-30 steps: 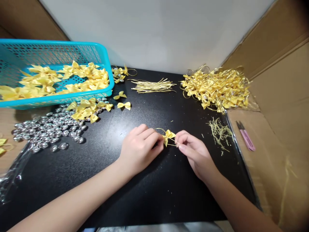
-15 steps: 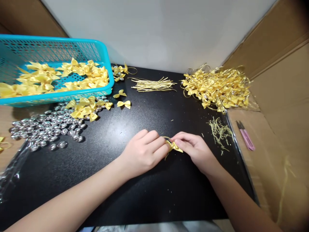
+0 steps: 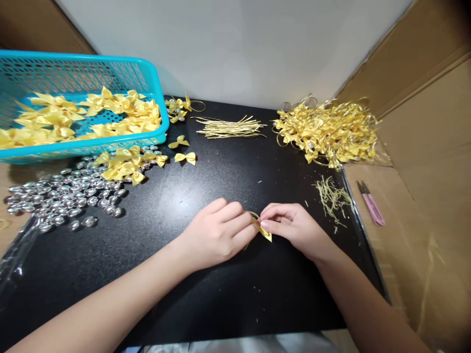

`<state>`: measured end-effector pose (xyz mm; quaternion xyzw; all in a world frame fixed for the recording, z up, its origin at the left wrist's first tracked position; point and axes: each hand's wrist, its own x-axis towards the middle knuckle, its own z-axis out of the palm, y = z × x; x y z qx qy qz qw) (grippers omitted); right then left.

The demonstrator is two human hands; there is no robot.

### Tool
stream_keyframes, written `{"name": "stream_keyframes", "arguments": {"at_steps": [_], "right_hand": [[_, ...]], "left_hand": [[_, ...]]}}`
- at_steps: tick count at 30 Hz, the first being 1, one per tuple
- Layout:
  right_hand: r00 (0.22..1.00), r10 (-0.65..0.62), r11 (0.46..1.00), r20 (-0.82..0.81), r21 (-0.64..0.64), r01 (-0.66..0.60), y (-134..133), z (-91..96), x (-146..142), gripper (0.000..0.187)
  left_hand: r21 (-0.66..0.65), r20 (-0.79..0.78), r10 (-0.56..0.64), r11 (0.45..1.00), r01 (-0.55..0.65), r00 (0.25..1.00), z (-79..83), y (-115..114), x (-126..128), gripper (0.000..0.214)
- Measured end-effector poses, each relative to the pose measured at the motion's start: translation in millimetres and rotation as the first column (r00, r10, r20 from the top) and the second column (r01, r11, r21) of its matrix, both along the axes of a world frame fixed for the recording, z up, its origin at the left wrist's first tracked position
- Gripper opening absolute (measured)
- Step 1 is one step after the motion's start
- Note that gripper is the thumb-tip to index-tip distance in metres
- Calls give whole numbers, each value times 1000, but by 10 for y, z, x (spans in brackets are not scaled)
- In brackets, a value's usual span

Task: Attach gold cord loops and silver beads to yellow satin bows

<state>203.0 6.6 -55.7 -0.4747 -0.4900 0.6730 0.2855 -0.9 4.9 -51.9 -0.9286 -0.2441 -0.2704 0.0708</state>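
Both hands meet at the middle of the black table (image 3: 206,186), pinching one small yellow ribbon bow (image 3: 264,230) with a thin gold string loop on it. My left hand (image 3: 217,234) has its fingers curled and pinches the bow's left side. My right hand (image 3: 294,228) pinches the right side, with thumb and forefinger pressed together. Most of the bow is hidden between the fingertips.
A turquoise basket (image 3: 110,73) of yellow bows stands at the back left. Loose bows (image 3: 127,164) and several silver beads (image 3: 62,196) lie beneath it. Gold strings (image 3: 230,127) lie at the back, a heap of finished bows (image 3: 327,130) at the back right, string trimmings (image 3: 331,196), pink snips (image 3: 371,208) on cardboard.
The bow has turned from upright between the hands to tucked low under the fingertips. Both hands have drawn closer together and slightly toward me.
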Motion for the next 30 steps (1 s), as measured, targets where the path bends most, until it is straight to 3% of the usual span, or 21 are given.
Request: {"name": "stream_keyframes", "arguments": {"at_steps": [3,8,13,18,30], "right_hand": [[997,-65,998,-51,18,66,-6,-35,-10,11],[973,-181,977,-143,-142,161,-26,-74,-23,21],[920,-346,923,-186,-241,299,3,-66,-11,30],[833,-519,851,-192,-212,481,54,-96,22,35],[688,-683,730,-244,-189,657,111,-109,106,38]], "left_hand": [[-5,2,-15,1000,15,1000,-3,7,-10,20],[-8,11,-22,1000,22,1000,-10,23,-12,19],[-16,5,-39,999,39,999,-38,21,1,19],[-27,-5,-40,999,40,999,-56,7,-6,15],[-25,4,-45,999,45,999,-47,7,-16,14]]}}
